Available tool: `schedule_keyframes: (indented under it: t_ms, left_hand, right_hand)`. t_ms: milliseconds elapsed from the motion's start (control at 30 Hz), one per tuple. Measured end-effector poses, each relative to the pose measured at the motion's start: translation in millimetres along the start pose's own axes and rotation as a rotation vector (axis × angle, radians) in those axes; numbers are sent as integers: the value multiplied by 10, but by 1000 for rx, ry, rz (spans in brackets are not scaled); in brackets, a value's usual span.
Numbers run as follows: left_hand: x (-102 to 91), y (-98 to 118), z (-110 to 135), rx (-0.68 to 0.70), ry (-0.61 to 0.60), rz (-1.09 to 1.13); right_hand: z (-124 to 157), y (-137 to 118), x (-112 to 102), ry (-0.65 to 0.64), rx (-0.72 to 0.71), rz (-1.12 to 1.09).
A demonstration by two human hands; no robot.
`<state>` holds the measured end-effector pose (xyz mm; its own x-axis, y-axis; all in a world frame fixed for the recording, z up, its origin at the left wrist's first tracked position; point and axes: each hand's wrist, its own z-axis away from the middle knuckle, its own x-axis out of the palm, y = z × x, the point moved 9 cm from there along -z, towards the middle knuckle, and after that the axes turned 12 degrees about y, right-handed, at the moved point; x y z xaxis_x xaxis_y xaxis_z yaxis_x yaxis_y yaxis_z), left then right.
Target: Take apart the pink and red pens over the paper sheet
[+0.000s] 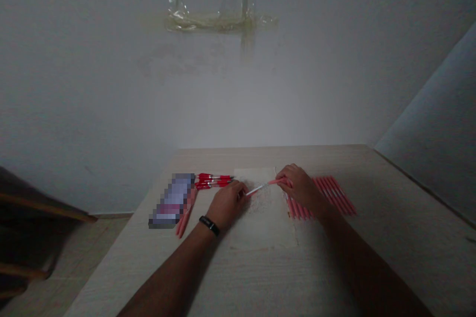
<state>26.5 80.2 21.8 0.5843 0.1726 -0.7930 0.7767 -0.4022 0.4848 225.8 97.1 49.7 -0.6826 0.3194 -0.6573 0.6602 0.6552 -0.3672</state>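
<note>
Pink and white, a slim pen (256, 190) slants between our two hands above the middle of the work, its pale end low on the left and its pink end higher on the right. Our left hand (227, 203) is curled, thumb and fingers closed at the pale tip, though the exact pinch is too dim for us to make out. Our right hand (299, 185) bends over the pink end, gripping it with the fingers drawn together.

A black band (209, 225) circles our left wrist. Under the pen lies a pale sheet (260, 233) with faint marks, its near edge well short of our side of the counter (267, 282). A row of pink pens (332, 195) lies side by side on the right, partly hidden by our right hand and forearm, and crowds the sheet's right border. Red pens (213, 181) lie just past our left hand; near them, a few loose pink pens (185, 220) rest against a pixelated rectangle (173, 200).

We have room for our forearms in front of the sheet, and more surface between the row and the right edge. The far edge runs along a grey wall (260, 99) bearing shiny tape (215, 22); past the slanting left edge we see floor (100, 242).
</note>
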Motion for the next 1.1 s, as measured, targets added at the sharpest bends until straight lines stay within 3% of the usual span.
schedule_keyframes:
  t_ms: [367,667,1100]
  left_hand:
    - [16,-15,4,13,-9,-7]
    - [40,177,13,153,-33,179]
    - [36,119,15,100,4,206]
  right_hand:
    - [15,-42,39,-34,-9,-16]
    - [135,-385,364,-191,-20,-113]
    - [145,-392,374,-199,20,-165]
